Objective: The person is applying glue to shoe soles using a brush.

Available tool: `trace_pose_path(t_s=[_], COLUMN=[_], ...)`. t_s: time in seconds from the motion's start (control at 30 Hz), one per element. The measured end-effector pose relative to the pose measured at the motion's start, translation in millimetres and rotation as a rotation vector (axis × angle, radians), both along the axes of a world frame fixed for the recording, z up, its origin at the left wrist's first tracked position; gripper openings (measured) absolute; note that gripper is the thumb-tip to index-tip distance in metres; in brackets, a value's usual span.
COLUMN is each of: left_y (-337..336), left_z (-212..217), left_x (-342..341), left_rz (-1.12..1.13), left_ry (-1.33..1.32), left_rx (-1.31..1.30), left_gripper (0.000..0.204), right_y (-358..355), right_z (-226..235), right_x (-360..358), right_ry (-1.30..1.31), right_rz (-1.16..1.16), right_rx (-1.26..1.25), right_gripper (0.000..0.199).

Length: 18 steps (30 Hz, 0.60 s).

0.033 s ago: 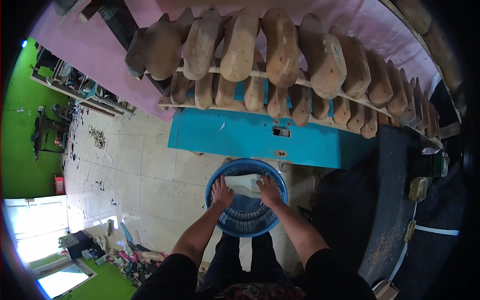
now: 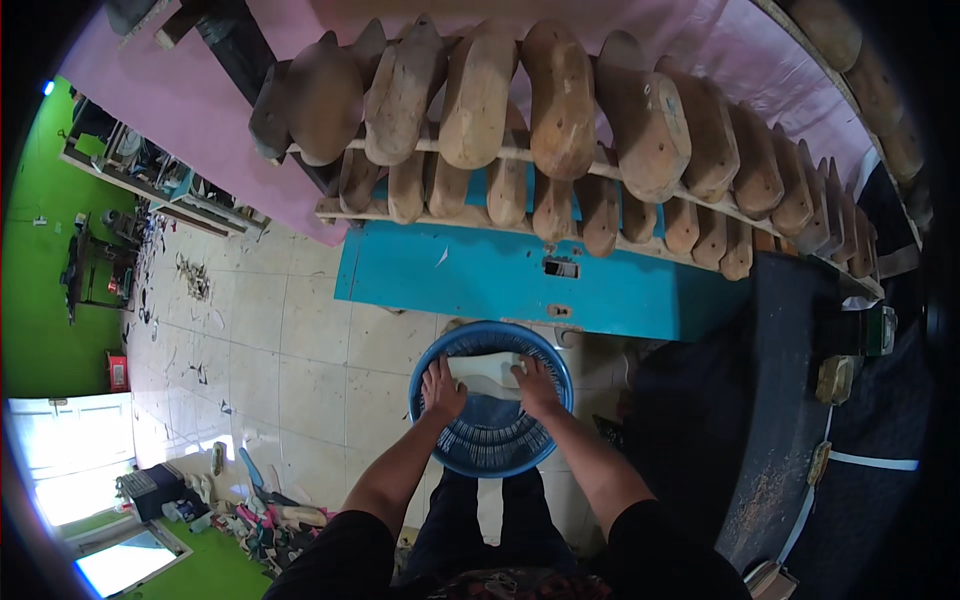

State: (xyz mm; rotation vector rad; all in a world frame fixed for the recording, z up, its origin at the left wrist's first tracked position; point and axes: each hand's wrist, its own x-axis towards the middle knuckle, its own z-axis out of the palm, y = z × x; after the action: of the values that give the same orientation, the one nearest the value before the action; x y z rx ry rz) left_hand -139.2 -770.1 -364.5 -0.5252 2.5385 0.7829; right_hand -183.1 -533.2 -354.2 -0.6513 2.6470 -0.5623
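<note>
A white, foot-shaped piece that looks like a shoe last (image 2: pixel 487 370) lies crosswise over the far half of a round blue plastic basket (image 2: pixel 416 375) with slotted sides. My left hand (image 2: pixel 441 390) grips its left end, thumb on the near side and fingers over the top. At the other end my right hand (image 2: pixel 537 388) is closed round it in the same way. Both wrists reach in over the basket's near rim. My palms hide the two ends of the piece, and I cannot tell whether it rests on the basket or is held above it.
Ahead, wooden shoe lasts (image 2: pixel 562 100) hang in two rows above a turquoise board (image 2: pixel 430 265). Right of me stands a dark bench (image 2: pixel 770 430) with crumbs on it. Scraps (image 2: pixel 192 280) litter the tiled floor at left, and a mixed pile (image 2: pixel 270 525) lies lower left.
The whole view has shifted very slightly. Both hands keep the same hold on the white shoe last.
</note>
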Motion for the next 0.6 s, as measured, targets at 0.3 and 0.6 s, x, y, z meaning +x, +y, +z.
trace_pose_path(t_s=[0.3, 0.6], left_y=[8, 8], left_z=[10, 4], left_x=[19, 16], left_rz=[-0.465, -0.697], left_ry=[0.016, -0.086], left_rx=[-0.143, -0.193], left_gripper=[0.105, 0.118], right_y=[-14, -25], right_z=[3, -26], right_x=[5, 15], right_ry=[-0.081, -0.014], right_rz=[-0.05, -0.23], right_rx=[0.075, 0.053], right_gripper=[0.042, 0.04])
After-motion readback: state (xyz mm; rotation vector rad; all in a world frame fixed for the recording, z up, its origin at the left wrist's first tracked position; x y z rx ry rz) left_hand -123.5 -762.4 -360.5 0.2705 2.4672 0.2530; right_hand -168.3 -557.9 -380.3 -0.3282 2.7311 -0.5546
